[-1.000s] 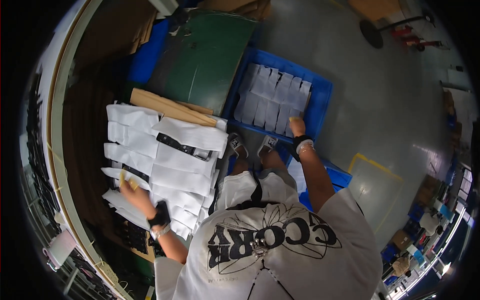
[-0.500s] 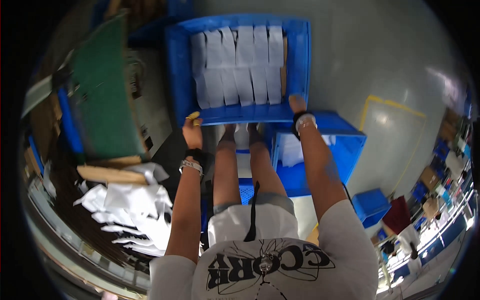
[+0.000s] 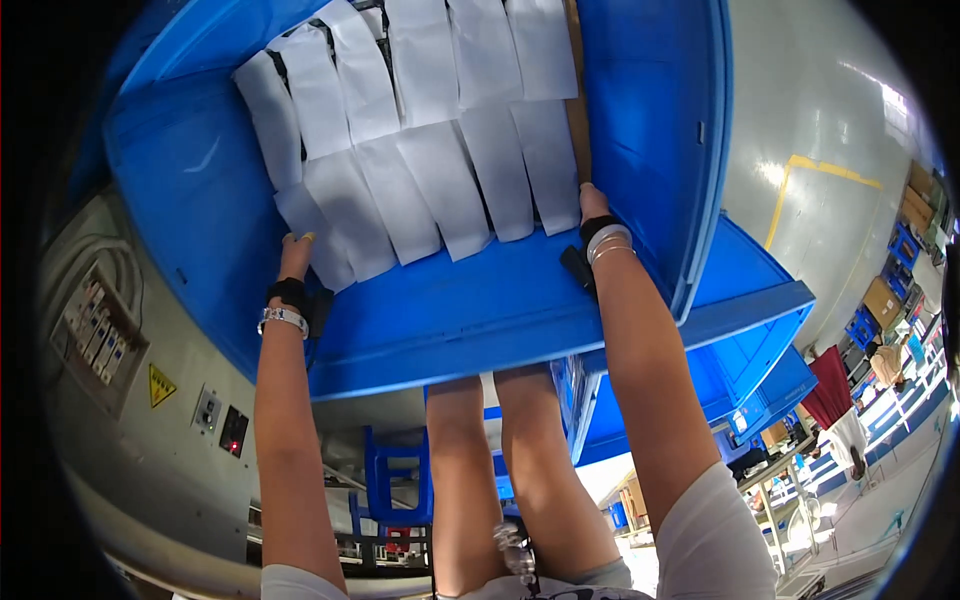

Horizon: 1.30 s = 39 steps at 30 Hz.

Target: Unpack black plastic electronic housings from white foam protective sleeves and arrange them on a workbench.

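A large blue plastic crate (image 3: 430, 350) fills the upper view, its near rim in front of my knees. Inside lie two rows of long, flat white packets (image 3: 420, 190), overlapping side by side, with dark material showing between some. My left hand (image 3: 296, 257) reaches over the near rim to the left end of the nearer row, with something yellow at a fingertip. My right hand (image 3: 593, 203) is at the right end of that row, beside an upright brown cardboard strip (image 3: 579, 130). The fingers of both hands are largely hidden, so their grip is unclear. Dark bands and bracelets circle both wrists.
More blue crates (image 3: 760, 310) stand at the right, close against the large one. On the left is a grey machine panel (image 3: 190, 340) with switches and a yellow warning sign (image 3: 161, 386). A blue stool (image 3: 398, 480) sits beside my legs. Yellow tape (image 3: 835, 170) marks the floor.
The crate now appears much nearer and larger, and tilted in view. Both hands have moved from its near corners to inside, at the ends of the nearer row of packets.
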Each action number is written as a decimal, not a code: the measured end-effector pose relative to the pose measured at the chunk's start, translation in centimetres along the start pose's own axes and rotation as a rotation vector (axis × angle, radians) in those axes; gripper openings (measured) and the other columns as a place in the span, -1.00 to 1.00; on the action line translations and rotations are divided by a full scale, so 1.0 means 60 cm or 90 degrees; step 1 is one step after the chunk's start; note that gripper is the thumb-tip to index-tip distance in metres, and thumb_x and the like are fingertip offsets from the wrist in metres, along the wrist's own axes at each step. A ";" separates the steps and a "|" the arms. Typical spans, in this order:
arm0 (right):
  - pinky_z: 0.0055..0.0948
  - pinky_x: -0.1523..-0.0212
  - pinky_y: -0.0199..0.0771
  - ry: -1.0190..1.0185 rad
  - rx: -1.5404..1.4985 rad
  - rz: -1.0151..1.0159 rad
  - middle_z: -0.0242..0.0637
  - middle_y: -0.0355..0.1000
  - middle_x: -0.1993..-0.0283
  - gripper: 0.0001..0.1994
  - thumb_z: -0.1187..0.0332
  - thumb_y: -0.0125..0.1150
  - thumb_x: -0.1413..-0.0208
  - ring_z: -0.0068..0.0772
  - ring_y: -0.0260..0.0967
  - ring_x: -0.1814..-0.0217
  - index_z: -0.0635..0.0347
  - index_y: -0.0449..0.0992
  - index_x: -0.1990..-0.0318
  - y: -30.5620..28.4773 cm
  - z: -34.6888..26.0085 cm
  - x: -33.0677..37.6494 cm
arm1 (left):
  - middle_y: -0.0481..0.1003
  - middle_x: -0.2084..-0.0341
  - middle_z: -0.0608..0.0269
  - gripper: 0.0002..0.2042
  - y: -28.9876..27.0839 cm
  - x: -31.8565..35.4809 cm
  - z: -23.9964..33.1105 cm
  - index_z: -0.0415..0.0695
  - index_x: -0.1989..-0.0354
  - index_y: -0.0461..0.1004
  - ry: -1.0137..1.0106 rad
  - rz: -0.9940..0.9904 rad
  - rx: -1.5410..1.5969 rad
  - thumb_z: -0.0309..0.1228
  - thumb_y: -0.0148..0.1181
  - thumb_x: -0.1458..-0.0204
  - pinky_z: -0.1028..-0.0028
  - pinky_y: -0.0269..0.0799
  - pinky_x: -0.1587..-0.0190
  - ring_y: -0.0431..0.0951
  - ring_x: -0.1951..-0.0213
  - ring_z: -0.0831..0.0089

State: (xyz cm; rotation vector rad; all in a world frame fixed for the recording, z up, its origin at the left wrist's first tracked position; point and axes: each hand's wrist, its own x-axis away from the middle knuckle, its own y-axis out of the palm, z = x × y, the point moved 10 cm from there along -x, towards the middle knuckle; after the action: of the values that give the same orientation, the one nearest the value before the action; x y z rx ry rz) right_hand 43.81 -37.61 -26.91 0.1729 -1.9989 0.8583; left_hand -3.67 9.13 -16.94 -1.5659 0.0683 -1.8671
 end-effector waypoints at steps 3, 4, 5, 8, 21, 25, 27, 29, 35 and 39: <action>-0.23 -0.02 0.35 0.039 -0.047 -0.056 -0.11 0.38 0.01 -0.59 0.24 -0.01 -0.07 -0.17 0.34 -0.01 0.36 0.38 0.00 0.016 0.076 0.000 | 0.18 -0.18 -0.25 -0.26 0.041 -0.024 -0.037 -0.53 -0.22 -0.01 -0.015 -0.015 0.006 -0.24 0.10 0.02 0.36 0.09 -0.24 0.23 -0.21 0.07; -0.24 -0.04 0.34 0.054 -0.098 -0.012 -0.10 0.38 0.00 -0.58 0.23 0.03 -0.06 -0.17 0.35 0.00 0.35 0.38 0.00 0.041 0.087 0.029 | 0.18 -0.18 -0.23 -0.25 0.013 -0.041 -0.057 -0.51 -0.23 -0.02 -0.009 0.042 -0.012 -0.23 0.10 0.02 0.36 0.09 -0.24 0.21 -0.22 0.08; -0.26 -0.06 0.33 0.063 -0.144 0.038 -0.10 0.38 0.00 -0.58 0.22 0.07 -0.05 -0.17 0.35 0.01 0.33 0.38 -0.01 0.053 0.084 0.056 | 0.18 -0.19 -0.21 -0.25 -0.007 -0.054 -0.074 -0.49 -0.24 -0.04 -0.003 0.094 -0.022 -0.23 0.11 0.02 0.35 0.09 -0.24 0.20 -0.23 0.09; -0.27 -0.08 0.31 0.107 -0.242 0.064 -0.07 0.34 -0.05 -0.43 0.18 0.23 0.04 -0.15 0.34 -0.02 0.36 0.29 -0.08 0.109 0.051 0.180 | 0.17 -0.21 -0.16 -0.25 -0.041 -0.067 -0.122 -0.43 -0.25 0.01 0.007 0.063 0.102 -0.19 0.12 0.02 0.35 0.09 -0.24 0.18 -0.24 0.10; -0.21 -0.07 0.34 -0.199 0.322 0.052 0.06 0.41 0.01 -0.20 -0.09 0.40 0.27 0.04 0.37 -0.03 0.30 0.37 -0.08 0.064 -0.154 0.309 | 0.24 -0.12 -0.03 -0.14 0.004 -0.087 -0.097 -0.31 -0.26 0.04 -0.026 0.093 0.111 -0.10 0.31 0.16 0.30 0.18 -0.17 0.22 -0.17 0.17; -0.19 0.05 0.45 -0.304 0.498 0.087 -0.01 0.44 0.09 -0.24 -0.04 0.40 0.26 0.01 0.44 0.09 0.19 0.35 -0.11 0.084 -0.213 0.337 | 0.24 -0.17 0.08 -0.20 0.012 -0.081 -0.094 -0.23 -0.23 0.17 -0.091 0.078 0.152 -0.21 0.39 0.22 0.31 0.14 -0.19 0.23 -0.17 0.23; -0.19 0.14 0.49 -0.289 0.524 0.105 -0.06 0.46 0.15 -0.31 0.02 0.42 0.25 0.00 0.47 0.16 0.07 0.37 -0.09 0.093 -0.220 0.360 | 0.26 -0.15 0.11 -0.21 0.016 -0.077 -0.091 -0.15 -0.24 0.17 -0.088 0.031 0.167 -0.22 0.38 0.21 0.30 0.12 -0.19 0.21 -0.17 0.25; -0.15 0.02 0.43 -0.233 0.490 0.082 -0.04 0.43 0.13 -0.39 0.10 0.43 0.25 -0.02 0.40 0.03 0.00 0.42 -0.05 0.105 -0.216 0.370 | 0.26 -0.15 0.14 -0.22 0.011 -0.090 -0.092 -0.13 -0.25 0.16 -0.061 0.004 0.203 -0.21 0.38 0.19 0.30 0.10 -0.20 0.22 -0.16 0.24; -0.14 -0.10 0.22 -0.473 0.561 0.295 -0.04 0.36 0.04 -0.53 0.17 0.42 0.23 -0.05 0.15 -0.17 0.16 0.52 0.12 0.119 -0.284 0.434 | 0.26 -0.15 0.15 -0.24 -0.001 -0.114 -0.128 -0.16 -0.24 0.17 -0.085 0.065 0.207 -0.20 0.37 0.17 0.31 0.12 -0.18 0.22 -0.16 0.26; -0.15 -0.06 0.26 -0.378 0.285 0.179 -0.01 0.43 0.14 -0.60 0.15 0.35 0.17 0.01 0.27 -0.08 0.28 0.55 0.23 0.083 -0.280 0.367 | 0.27 -0.15 0.17 -0.27 0.014 -0.118 -0.106 -0.18 -0.22 0.19 -0.036 0.058 0.199 -0.21 0.36 0.15 0.32 0.15 -0.16 0.24 -0.14 0.27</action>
State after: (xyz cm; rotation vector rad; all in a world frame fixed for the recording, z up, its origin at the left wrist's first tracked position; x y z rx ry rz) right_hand 40.96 -18.69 -6.29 0.4507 -2.3747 1.5772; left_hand -8.66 9.85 -25.05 -1.3743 -0.1678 -1.6710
